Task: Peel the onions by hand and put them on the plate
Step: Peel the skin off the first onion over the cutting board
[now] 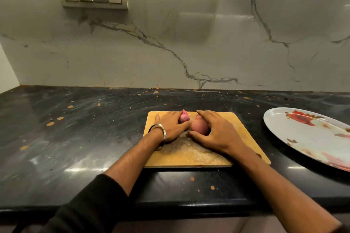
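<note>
Left hand (pixel 170 126) cupped pink onion (pixel 184 118); right hand (pixel 214 132) cupped brown onion (pixel 198 127) on chopping board (pixel 236 138). Advised: pinch loose skin at tip.

Matt wooden board (pixel 236 138), glossy dark stone counter (pixel 85 138) — shiny plate (pixel 284 119); metal bangle (pixel 163 130)

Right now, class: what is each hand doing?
Left hand: fingers curled round the pink onion on the cutting board.
Right hand: cupped round the brown onion.
</note>
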The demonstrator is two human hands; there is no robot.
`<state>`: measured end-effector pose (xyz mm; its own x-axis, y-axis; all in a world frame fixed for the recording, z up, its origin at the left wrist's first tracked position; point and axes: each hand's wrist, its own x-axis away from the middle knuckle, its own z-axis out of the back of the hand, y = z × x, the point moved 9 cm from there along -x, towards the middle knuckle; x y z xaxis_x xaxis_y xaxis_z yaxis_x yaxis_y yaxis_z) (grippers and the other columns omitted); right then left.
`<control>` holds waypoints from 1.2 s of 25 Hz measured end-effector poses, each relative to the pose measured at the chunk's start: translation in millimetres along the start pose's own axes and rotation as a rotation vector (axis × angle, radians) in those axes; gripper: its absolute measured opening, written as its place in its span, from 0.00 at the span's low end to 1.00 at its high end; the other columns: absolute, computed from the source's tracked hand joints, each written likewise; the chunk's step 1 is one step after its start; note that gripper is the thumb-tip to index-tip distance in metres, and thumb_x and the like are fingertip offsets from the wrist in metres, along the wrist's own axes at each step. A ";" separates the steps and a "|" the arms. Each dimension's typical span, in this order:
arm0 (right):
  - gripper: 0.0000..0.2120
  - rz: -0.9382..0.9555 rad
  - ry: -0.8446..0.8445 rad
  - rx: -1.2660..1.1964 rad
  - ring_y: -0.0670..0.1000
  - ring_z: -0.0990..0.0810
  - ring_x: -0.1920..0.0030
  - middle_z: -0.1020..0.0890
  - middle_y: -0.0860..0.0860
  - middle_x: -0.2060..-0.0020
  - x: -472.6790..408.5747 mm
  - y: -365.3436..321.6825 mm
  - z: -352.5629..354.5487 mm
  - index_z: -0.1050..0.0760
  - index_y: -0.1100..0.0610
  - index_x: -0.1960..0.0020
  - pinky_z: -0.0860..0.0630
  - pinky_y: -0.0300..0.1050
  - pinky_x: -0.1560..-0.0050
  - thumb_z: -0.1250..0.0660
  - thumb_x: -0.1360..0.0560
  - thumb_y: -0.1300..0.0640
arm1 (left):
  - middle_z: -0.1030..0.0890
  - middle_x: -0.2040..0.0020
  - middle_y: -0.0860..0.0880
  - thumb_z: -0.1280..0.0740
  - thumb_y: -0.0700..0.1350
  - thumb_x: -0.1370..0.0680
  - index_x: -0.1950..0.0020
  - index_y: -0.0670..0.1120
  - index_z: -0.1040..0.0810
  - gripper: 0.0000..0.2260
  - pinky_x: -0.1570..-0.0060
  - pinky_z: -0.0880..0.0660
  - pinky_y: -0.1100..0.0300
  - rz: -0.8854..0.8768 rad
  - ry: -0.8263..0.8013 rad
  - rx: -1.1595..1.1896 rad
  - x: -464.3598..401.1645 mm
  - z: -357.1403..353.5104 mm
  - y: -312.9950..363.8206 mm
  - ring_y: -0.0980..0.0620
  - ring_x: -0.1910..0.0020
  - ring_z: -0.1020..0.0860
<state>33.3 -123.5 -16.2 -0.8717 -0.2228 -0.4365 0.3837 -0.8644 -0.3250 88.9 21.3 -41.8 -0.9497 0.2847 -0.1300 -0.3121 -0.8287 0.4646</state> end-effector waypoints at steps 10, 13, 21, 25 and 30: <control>0.45 0.031 0.036 -0.082 0.43 0.25 0.38 0.25 0.44 0.33 37.1 -18.5 10.1 0.33 0.49 0.25 0.25 0.40 0.39 0.38 0.33 0.23 | 0.24 0.38 0.52 0.36 0.60 0.23 0.42 0.53 0.27 0.15 0.29 0.46 0.37 0.018 0.014 0.017 47.2 -0.6 2.2 0.50 0.38 0.28; 0.44 0.030 -0.053 -0.151 0.41 0.27 0.38 0.27 0.44 0.32 29.9 -13.1 11.8 0.35 0.46 0.24 0.28 0.38 0.40 0.41 0.33 0.23 | 0.23 0.40 0.52 0.34 0.59 0.23 0.44 0.53 0.26 0.13 0.29 0.44 0.39 -0.001 -0.011 0.070 43.9 3.0 2.4 0.49 0.39 0.27; 0.39 0.053 0.061 -0.004 0.43 0.24 0.41 0.24 0.42 0.37 30.0 -15.7 4.4 0.32 0.46 0.27 0.23 0.42 0.40 0.37 0.32 0.26 | 0.27 0.33 0.52 0.34 0.59 0.23 0.36 0.52 0.27 0.18 0.26 0.48 0.44 -0.051 -0.032 0.068 31.0 -0.4 -5.6 0.51 0.34 0.30; 0.40 0.016 0.086 -0.002 0.46 0.29 0.31 0.27 0.46 0.30 33.7 -16.2 15.3 0.32 0.48 0.26 0.29 0.48 0.31 0.42 0.29 0.25 | 0.22 0.39 0.53 0.30 0.56 0.24 0.37 0.53 0.26 0.18 0.28 0.44 0.45 -0.067 -0.027 0.193 32.0 1.5 -8.8 0.50 0.38 0.26; 0.16 0.012 0.275 0.051 0.48 0.19 0.47 0.16 0.46 0.48 29.6 -35.3 45.5 0.19 0.51 0.41 0.24 0.48 0.46 0.35 0.23 0.44 | 0.19 0.41 0.49 0.24 0.40 0.28 0.35 0.48 0.23 0.23 0.39 0.24 0.54 -0.130 0.049 0.528 42.2 20.6 1.8 0.51 0.41 0.22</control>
<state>-19.9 -120.1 20.5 -0.7487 -0.1087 -0.6540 0.3718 -0.8856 -0.2784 48.8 41.7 -28.4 -0.9083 0.3349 -0.2506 -0.3840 -0.4297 0.8173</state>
